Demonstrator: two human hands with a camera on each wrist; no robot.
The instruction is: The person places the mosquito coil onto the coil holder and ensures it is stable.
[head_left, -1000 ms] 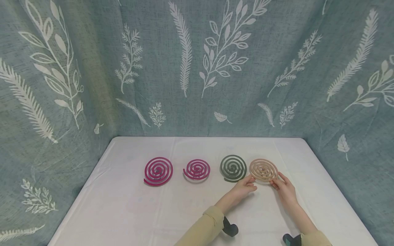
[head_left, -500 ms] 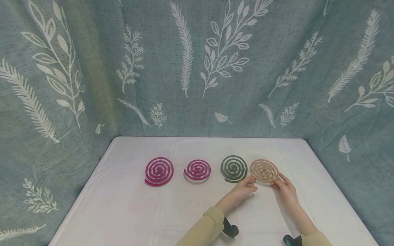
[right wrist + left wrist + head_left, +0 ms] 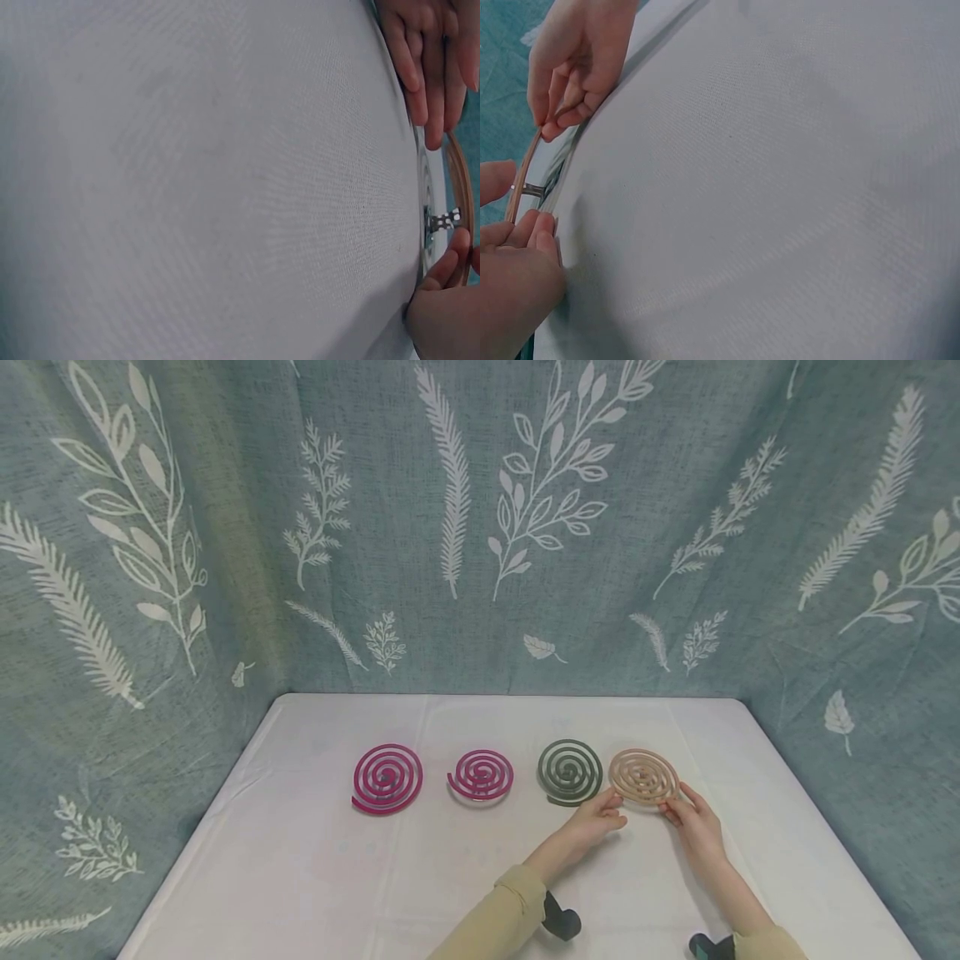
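A tan mosquito coil (image 3: 643, 774) sits at the right of the row in the head view. My left hand (image 3: 588, 821) pinches its near left edge, thumb and fingers on either side of the rim. At the near right edge, my right hand (image 3: 694, 823) grips the coil between thumb and fingers. Under the coil, the right wrist view shows a small metal stand (image 3: 446, 220) rising from a round base. The left wrist view catches the coil (image 3: 514, 196) edge-on, with my left hand (image 3: 517, 281) below and my right hand (image 3: 581, 64) above.
Left of the tan coil lies a dark green mosquito coil (image 3: 570, 772). Further left are two magenta coils, a tilted one (image 3: 481, 774) and a wider one (image 3: 387, 779). They lie on a white-covered table (image 3: 300, 877), with a patterned teal curtain (image 3: 480, 643) behind.
The head view has shifted very slightly. Both hands and the tan coil stay in the same place on the table.
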